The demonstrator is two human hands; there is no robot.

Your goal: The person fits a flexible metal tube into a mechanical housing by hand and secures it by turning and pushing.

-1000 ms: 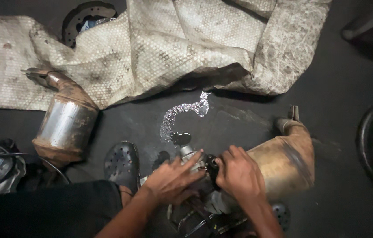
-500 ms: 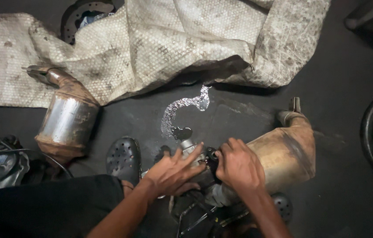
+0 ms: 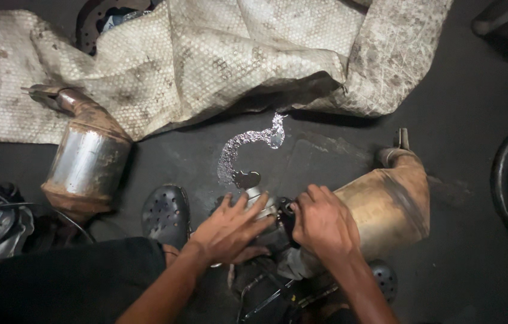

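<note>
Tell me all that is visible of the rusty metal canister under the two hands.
The rusty canister lies on its side on the dark floor, right of centre. Its body is a brownish, dull metal shell, tapering to a short bent pipe at the far end. The right hand rests on its near end; the left hand covers the grey fitting attached there.

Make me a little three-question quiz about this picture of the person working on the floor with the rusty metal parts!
1. True or false: both hands rest on the metal fitting at the end of the rusty canister.
2. What lies along the top of the floor? A) a dirty woven sheet B) a ladder C) a blue bucket
3. What dark, holed thing sits just left of the left hand?

Key:
1. True; the right hand is on it too.
2. A, the dirty woven sheet.
3. A black clog shoe.
</note>
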